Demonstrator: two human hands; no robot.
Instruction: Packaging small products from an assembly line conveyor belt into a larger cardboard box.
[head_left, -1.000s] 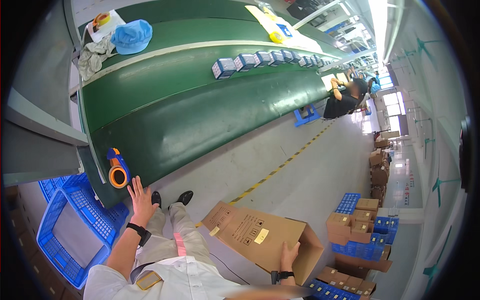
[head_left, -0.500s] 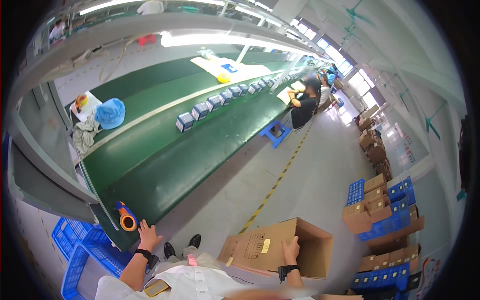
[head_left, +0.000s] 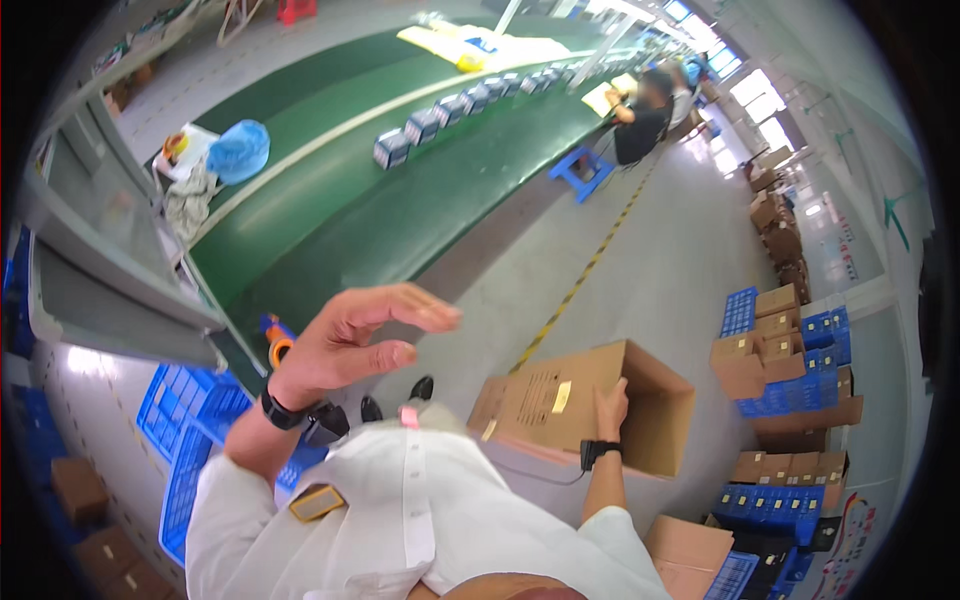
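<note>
Open cardboard box [head_left: 555,415] in right hand [head_left: 611,408] (left hand [head_left: 340,340] well apart)

Green bench [head_left: 440,205]: blue cap [head_left: 239,152] on its L end, gray cloth [head_left: 190,203] just beside cap. Row of small blue/wht boxes [head_left: 422,126] along bench's mid. Yellow sheet [head_left: 480,48] on bench's far side. R edge of bench: blue stool [head_left: 582,173], seated pers. [head_left: 645,125] in blk top. Floor stripe [head_left: 595,255] R of bench; well R of it, stacked cartons [head_left: 736,357] w/ blue crates [head_left: 780,395].
</note>
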